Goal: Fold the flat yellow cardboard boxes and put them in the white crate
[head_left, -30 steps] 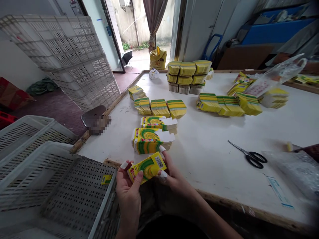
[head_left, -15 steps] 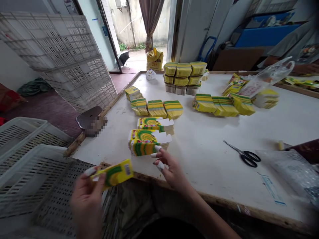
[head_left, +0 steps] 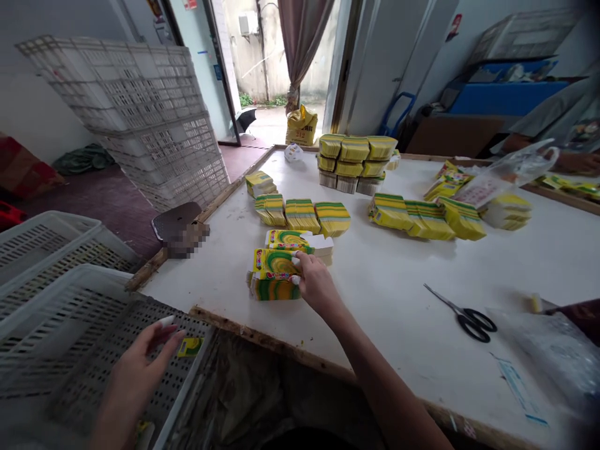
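Observation:
My right hand (head_left: 315,280) pinches the top yellow-and-green carton (head_left: 274,262) of the nearer stack at its right end; white coverings show on the fingertips. That carton is slightly raised at its far edge above the flat cartons (head_left: 276,290) under it. Just behind stands another stack of flat cartons (head_left: 285,238) with white flaps. Over the white plastic crate (head_left: 197,378) at the lower left, my left hand (head_left: 147,353) is open, thumb and fingers apart. A small yellow-and-green box (head_left: 190,347) is just beyond its fingertips; whether it rests in the crate I cannot tell.
Rows of bundled cartons (head_left: 300,215) stand farther back on the white table (head_left: 384,294), with a taller pile (head_left: 354,164) behind. Black-handled scissors (head_left: 473,324) lie right of my right arm. Stacked crates (head_left: 154,119) lean at the left. A co-worker's arm (head_left: 529,142) shows far right.
My left hand has moved down and left over the crate and let go of the yellow box. My right hand has closed on the top carton. The view has shifted slightly.

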A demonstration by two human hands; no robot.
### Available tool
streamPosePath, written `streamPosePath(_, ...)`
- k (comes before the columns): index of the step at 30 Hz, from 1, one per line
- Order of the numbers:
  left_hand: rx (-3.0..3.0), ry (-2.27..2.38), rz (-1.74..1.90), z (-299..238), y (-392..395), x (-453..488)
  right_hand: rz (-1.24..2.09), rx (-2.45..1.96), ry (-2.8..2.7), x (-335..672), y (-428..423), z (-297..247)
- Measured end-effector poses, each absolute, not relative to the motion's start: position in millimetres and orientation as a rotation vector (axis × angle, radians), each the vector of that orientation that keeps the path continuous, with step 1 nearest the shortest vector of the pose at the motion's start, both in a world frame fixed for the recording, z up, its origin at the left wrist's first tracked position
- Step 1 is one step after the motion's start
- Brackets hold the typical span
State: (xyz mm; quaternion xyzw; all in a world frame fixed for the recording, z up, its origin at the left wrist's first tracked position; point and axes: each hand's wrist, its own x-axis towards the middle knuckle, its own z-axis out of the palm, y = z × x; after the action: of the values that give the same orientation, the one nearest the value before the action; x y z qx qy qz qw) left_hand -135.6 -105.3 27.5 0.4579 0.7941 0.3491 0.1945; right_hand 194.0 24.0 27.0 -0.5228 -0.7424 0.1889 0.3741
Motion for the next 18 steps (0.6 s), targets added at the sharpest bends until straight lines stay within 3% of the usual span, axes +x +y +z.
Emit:
streamPosePath(5,1.248,1.601,1.157,21,-93,-51,0.59,-1.23,-1.837,192,2,36)
streamPosePath(10,0.842,0.9,1.642,16,-89,20,1.218,-0.916,-1.575,166,-50,27)
streamPosePath(14,0.389,0.721,1.936,28,-84,51,1.823,-0.673,-1.265,154,-86,16)
streamPosePath(18,0.232,0.826,1.97,30,-83,56,1.819,-0.768,-1.275,153,-96,12)
